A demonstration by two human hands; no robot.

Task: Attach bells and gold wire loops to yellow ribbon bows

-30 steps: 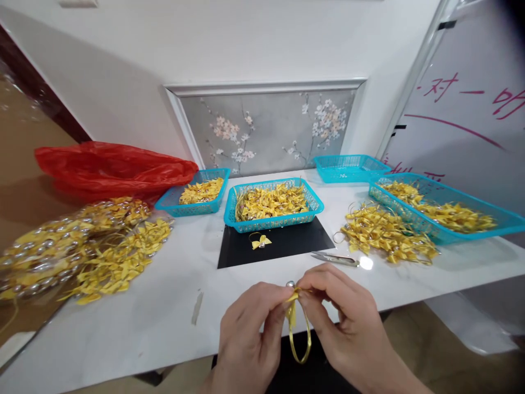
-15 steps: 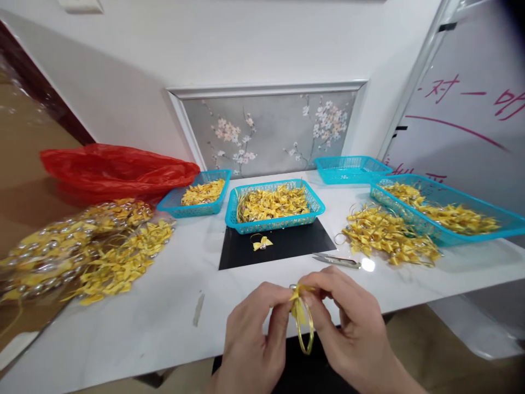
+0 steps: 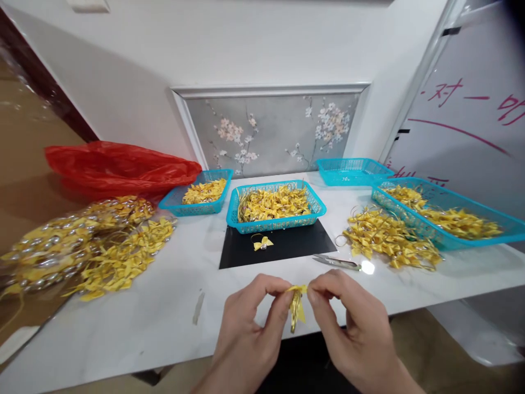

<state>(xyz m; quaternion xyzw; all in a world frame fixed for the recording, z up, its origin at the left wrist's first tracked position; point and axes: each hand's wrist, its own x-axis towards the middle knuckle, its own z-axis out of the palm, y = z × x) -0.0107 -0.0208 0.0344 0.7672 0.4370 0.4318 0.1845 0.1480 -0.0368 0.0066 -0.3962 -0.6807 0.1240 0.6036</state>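
Between my two hands, over the table's front edge, is a yellow ribbon bow [image 3: 298, 307] with a gold cord loop hanging below it. My left hand [image 3: 253, 323] pinches its left side between thumb and forefinger. The thumb and forefinger of my right hand [image 3: 351, 323] are pinched at its right end. Beyond my hands, another yellow bow with a bead [image 3: 263, 244] lies on a black mat [image 3: 238, 255]. A pair of thread snips [image 3: 337, 262] rests on the table to the right of the mat.
A blue basket [image 3: 275, 223] of yellow bows stands on the mat's far part. More blue baskets stand left [image 3: 197, 209] and right [image 3: 435, 230]. Loose bows [image 3: 389, 238] lie at right. Beaded yellow strands [image 3: 118, 257] and a red plastic bag [image 3: 115, 169] are at left.
My right fingers have shifted slightly right, away from my left ones. The bow has turned, so its cord loop now looks narrower and hangs nearer my left hand.
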